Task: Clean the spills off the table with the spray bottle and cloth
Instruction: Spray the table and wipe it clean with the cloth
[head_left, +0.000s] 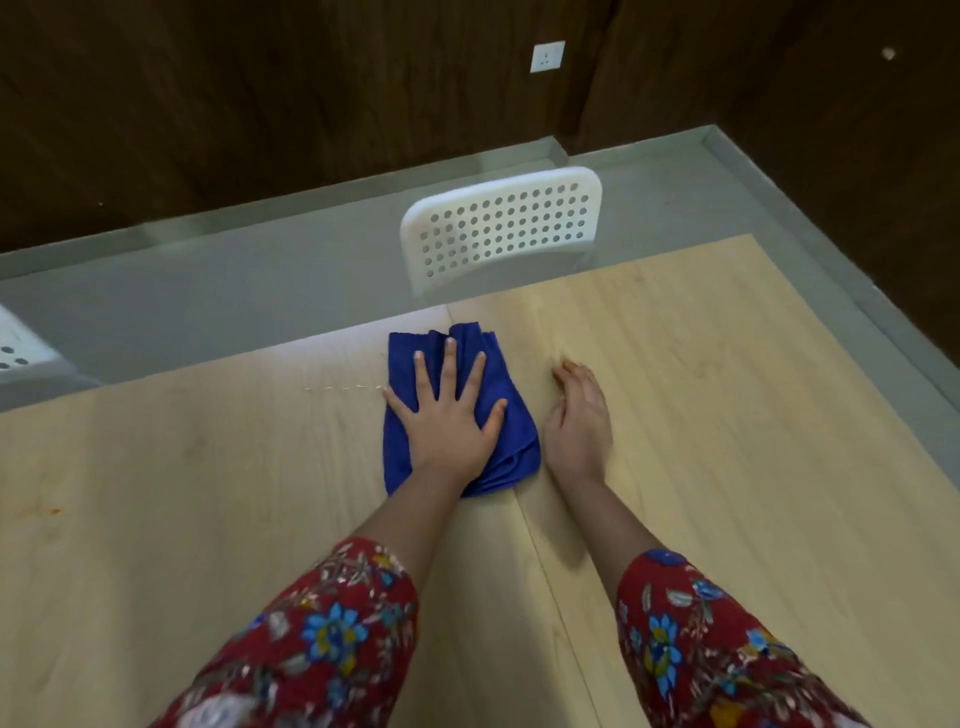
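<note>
I have the blue cloth (462, 410) lying bunched and folded on the tabletop (727, 415), close to its far edge and straddling the seam where two light wood panels meet. My left hand (452, 415) presses flat on top of it, fingers spread wide, so that grip is splayed open and pinning the cloth, not closing around it. My right hand (579, 415) rests just beside the cloth on bare wood, loosely curved and holding nothing. I see no spray bottle anywhere in view. A thin pale streak (343, 388) runs leftward from the cloth's edge, and a small orange mark (54, 512) sits well apart near the left side; I judge both as spills not yet wiped. The risk from here, as I read it, is that a flat palm lets the loose folds slide or unroll under pressure, smearing the streak along the seam instead of lifting it, or that a forward stroke pushes the cloth off the far edge. Beyond the tabletop stands a white perforated chair (501, 223) on a grey floor (208, 296), with dark wood-panelled walls (260, 104) and a white wall socket (547, 56) behind.
</note>
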